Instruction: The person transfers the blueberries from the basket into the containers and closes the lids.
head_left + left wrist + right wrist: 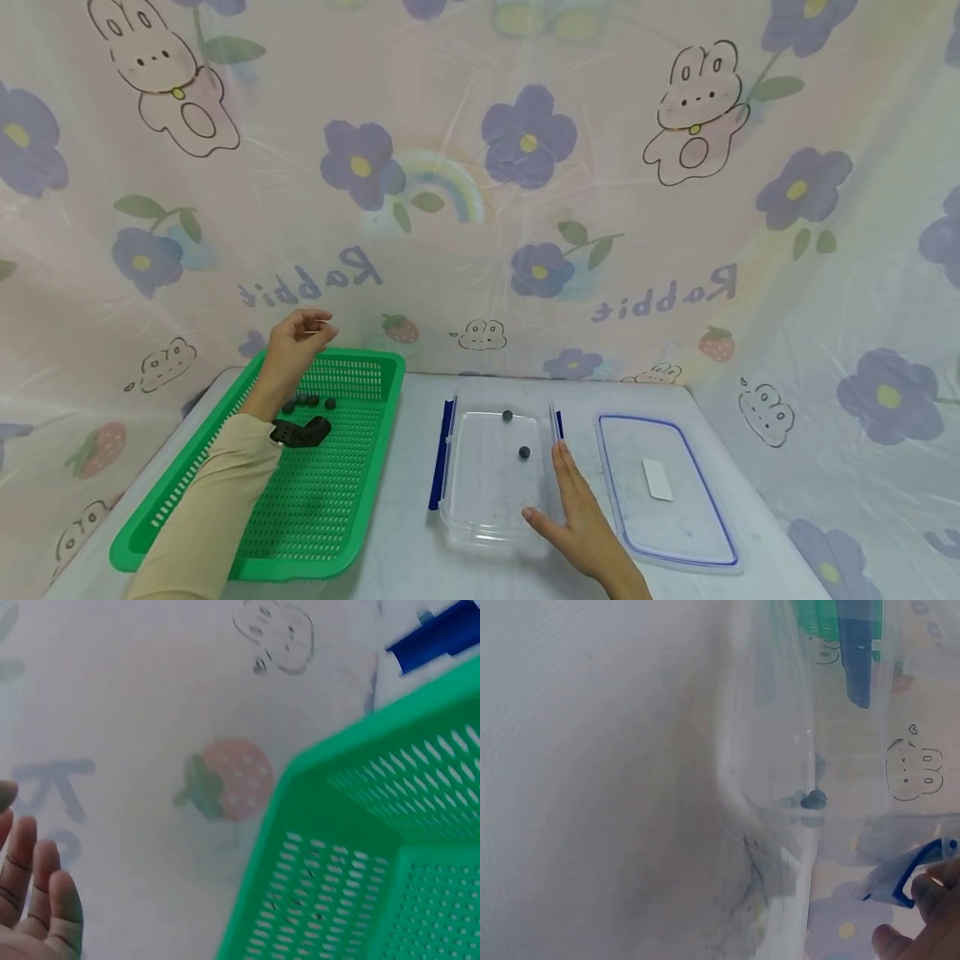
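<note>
Looks like a makeshift recording corner, not a real room. A pink rabbit-and-flower curtain point(480, 192) wraps round from 9 to 3 o'clock, closing in a small grey table point(420, 467) set with a green basket point(315, 492) and a clear plastic box point(491, 475).

Two balls point(524, 452) in box point(480, 517), four in basket point(360, 367)

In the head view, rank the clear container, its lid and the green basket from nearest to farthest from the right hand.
1. Clear container: touching the right hand on its left.
2. Lid: lying just to the hand's right, apart from it.
3. Green basket: far left, beyond the container.
</note>
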`<state>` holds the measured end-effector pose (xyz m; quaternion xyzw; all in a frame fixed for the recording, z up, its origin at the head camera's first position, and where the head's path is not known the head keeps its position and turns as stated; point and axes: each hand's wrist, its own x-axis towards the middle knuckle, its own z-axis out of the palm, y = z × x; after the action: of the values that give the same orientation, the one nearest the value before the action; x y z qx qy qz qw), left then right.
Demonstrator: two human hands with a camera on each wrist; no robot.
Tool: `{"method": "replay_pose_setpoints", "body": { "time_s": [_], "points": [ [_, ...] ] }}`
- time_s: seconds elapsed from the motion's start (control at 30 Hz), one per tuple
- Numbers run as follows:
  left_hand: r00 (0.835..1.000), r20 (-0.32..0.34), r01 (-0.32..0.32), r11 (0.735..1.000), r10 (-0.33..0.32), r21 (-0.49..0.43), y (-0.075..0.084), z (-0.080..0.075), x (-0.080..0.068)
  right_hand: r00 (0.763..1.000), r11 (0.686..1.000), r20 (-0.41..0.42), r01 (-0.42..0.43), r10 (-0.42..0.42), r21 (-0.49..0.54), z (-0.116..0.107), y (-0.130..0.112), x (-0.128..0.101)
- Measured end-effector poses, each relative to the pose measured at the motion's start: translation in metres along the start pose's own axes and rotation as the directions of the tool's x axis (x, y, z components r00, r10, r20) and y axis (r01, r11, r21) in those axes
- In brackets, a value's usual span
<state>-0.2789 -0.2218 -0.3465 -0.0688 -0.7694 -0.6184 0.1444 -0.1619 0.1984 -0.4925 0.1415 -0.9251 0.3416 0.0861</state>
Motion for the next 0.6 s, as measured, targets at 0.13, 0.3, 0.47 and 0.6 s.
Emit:
{"method": "replay_pose_setpoints", "body": {
  "time_s": [0.13,0.3,0.47,0.6],
  "points": [
    [0.999,-0.033,0.007,0.999,-0.008,-0.037,0.004,0.001,-0.005,1.0,1.0,0.002,-0.002,0.002,-0.001,-0.001,0.0,0.0],
    [0.997,-0.074,-0.02,0.997,0.014,-0.076,-0.014,-0.001,-0.001,1.0,1.0,-0.001,0.01,-0.01,-0.008,-0.001,-0.001,-0.001],
    [0.994,-0.109,0.006,0.995,-0.016,-0.097,-0.048,-0.005,0.007,1.0,1.0,-0.005,0.017,-0.017,-0.009,-0.002,-0.001,-0.001],
    [0.99,-0.135,0.041,0.998,-0.048,-0.057,-0.073,-0.007,0.01,1.0,1.0,0.011,-0.001,0.001,-0.014,-0.001,0.0,0.0]
  ]
}}
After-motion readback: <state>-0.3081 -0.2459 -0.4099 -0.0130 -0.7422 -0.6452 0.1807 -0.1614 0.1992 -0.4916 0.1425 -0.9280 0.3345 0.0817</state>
